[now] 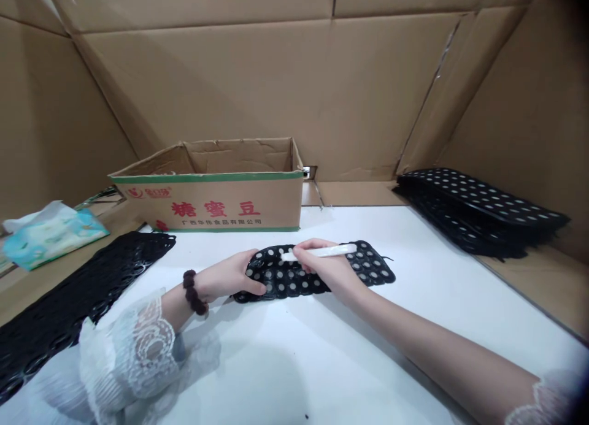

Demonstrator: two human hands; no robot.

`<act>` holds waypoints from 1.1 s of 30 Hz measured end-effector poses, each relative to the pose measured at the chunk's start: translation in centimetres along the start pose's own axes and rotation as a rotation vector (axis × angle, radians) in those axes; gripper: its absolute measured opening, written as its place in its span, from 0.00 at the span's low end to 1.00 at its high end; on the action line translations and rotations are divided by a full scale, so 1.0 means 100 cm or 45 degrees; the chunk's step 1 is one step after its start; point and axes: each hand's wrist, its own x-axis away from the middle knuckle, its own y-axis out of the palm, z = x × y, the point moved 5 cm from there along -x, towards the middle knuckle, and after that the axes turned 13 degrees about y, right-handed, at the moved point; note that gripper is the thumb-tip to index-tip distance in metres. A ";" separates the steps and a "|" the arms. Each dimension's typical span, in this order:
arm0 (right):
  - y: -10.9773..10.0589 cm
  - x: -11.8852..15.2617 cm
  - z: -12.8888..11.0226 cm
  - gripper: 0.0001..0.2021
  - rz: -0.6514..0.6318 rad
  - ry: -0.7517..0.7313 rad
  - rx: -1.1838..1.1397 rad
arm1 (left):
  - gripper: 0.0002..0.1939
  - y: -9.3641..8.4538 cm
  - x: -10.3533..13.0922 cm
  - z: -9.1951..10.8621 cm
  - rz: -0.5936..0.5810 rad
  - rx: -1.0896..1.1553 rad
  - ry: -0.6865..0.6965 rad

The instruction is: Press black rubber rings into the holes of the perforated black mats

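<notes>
A black rubber mat (294, 282) with rows of round, pale dots or holes lies on the white table, in the middle of the view. My left hand (242, 275) grips its left end, thumb on top and the other fingers at the far edge, partly hidden. Held like a pencil in my right hand (324, 265) is a white pen-shaped tool (334, 251). Its left tip is over the mat's upper left part, close to my left fingers; whether it touches the mat I cannot tell. The right wrist hides some of the mat's near edge.
Behind the mat stands an open cardboard box (230, 198). More dotted black mats (483, 195) are stacked at the right. Black sheets with ring shapes (87, 284) lie along the left, near a tissue pack (55, 235). Cardboard walls (257, 88) enclose the table (257, 363).
</notes>
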 end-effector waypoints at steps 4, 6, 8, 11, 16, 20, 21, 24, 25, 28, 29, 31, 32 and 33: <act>0.025 0.008 0.008 0.08 -0.194 -0.036 0.013 | 0.25 -0.001 -0.001 -0.003 0.016 -0.041 -0.026; 0.031 0.009 0.014 0.08 -0.200 -0.044 -0.018 | 0.22 -0.004 0.000 -0.003 0.040 -0.108 -0.022; 0.031 0.009 0.018 0.08 -0.192 -0.049 -0.022 | 0.22 -0.005 0.000 -0.003 0.044 -0.154 -0.016; 0.030 0.009 0.017 0.08 -0.178 -0.134 0.120 | 0.22 -0.005 0.002 -0.002 0.007 -0.170 -0.032; 0.028 0.012 0.012 0.06 -0.119 -0.240 0.309 | 0.25 0.001 0.004 0.001 -0.064 -0.116 -0.027; 0.029 0.012 0.013 0.06 -0.141 -0.261 0.328 | 0.24 0.007 0.006 0.004 -0.007 0.054 -0.022; 0.029 0.012 0.013 0.07 -0.146 -0.266 0.334 | 0.23 0.009 0.007 0.003 0.026 0.079 -0.029; 0.030 0.015 0.010 0.06 -0.166 -0.292 0.365 | 0.20 0.014 0.007 0.002 0.174 0.087 -0.016; 0.030 0.016 0.008 0.06 -0.169 -0.306 0.381 | 0.19 0.015 0.007 0.002 0.229 0.072 0.000; 0.034 0.021 0.003 0.06 -0.173 -0.370 0.447 | 0.14 0.019 0.008 0.000 0.398 0.002 0.040; 0.036 0.023 0.002 0.06 -0.167 -0.391 0.472 | 0.14 0.020 0.008 -0.001 0.446 -0.024 0.034; 0.039 0.025 0.001 0.05 -0.146 -0.419 0.520 | 0.13 0.020 0.010 -0.004 0.510 -0.052 -0.001; 0.040 0.026 0.002 0.05 -0.132 -0.427 0.543 | 0.13 0.020 0.011 -0.005 0.524 -0.044 -0.019; 0.041 0.027 0.002 0.05 -0.116 -0.432 0.565 | 0.13 0.021 0.012 -0.006 0.525 -0.021 -0.033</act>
